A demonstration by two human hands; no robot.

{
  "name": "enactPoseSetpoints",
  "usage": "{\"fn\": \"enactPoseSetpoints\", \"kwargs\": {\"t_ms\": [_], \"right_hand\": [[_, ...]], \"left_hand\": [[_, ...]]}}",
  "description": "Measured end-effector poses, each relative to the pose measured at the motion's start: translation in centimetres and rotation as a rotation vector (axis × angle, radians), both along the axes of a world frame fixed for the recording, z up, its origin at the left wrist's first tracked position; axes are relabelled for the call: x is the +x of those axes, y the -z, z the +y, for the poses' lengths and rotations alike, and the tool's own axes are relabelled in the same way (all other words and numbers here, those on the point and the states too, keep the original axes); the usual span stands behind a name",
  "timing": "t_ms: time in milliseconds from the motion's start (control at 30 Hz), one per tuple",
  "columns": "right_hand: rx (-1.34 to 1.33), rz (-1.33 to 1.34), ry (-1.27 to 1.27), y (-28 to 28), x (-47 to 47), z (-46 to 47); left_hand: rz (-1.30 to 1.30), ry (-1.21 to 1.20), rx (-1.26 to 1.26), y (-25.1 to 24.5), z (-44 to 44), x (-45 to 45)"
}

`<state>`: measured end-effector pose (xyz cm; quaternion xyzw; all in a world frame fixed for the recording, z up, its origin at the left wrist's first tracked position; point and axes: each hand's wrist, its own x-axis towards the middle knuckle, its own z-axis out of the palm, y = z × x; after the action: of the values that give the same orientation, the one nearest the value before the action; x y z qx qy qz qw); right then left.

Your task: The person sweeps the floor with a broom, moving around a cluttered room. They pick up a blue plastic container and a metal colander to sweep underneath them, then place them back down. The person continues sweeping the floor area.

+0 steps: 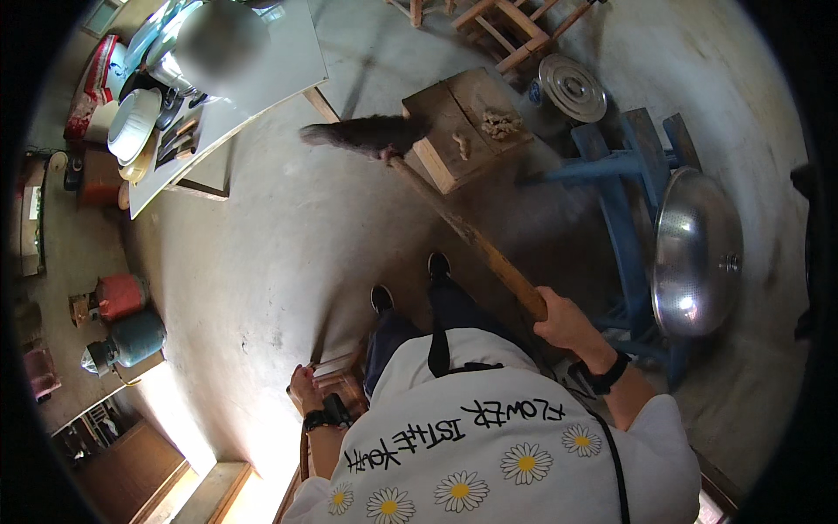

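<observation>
My right hand [566, 324] grips the end of a long wooden broom handle [468, 229]. Its dark-bristled broom head [360, 135] is raised in front of me, blurred, and overlaps the near-left corner of a low wooden box [452, 111] in this view. On the box lie a knobbly root like ginger [501, 124] and a smaller piece [463, 145]. Down by my left side, my left hand [306, 388] has its fingers curled on a brown framed object [344, 386]. My body partly hides that object, and I cannot tell what it is.
To the left, a white-topped table [288, 49] carries knives [177, 141], a white bowl [134, 124] and other dishes. A blue wooden stand [619, 223] and a large metal lid [697, 255] are at right. Wooden stools [504, 26] stand ahead; a gas cylinder [137, 338] is at left.
</observation>
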<state>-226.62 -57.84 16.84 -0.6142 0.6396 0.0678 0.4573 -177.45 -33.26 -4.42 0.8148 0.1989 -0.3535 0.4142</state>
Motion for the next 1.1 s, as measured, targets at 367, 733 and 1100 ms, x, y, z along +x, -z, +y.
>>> {"fn": "enactPoseSetpoints", "kwargs": {"t_ms": [367,733,1100], "right_hand": [[-0.291,0.271,0.142,7.8,5.5,-4.4],[0.236,-0.05,0.218,0.4,13.8,4.9],[-0.056,0.166,0.119,1.1,15.1,10.8]], "left_hand": [[0.055,0.189,-0.163,0.4,-0.4,6.2],[0.265,0.149,-0.074,7.0,4.2,16.9],[0.222,0.507,-0.228,5.9,-4.5,17.1]]}}
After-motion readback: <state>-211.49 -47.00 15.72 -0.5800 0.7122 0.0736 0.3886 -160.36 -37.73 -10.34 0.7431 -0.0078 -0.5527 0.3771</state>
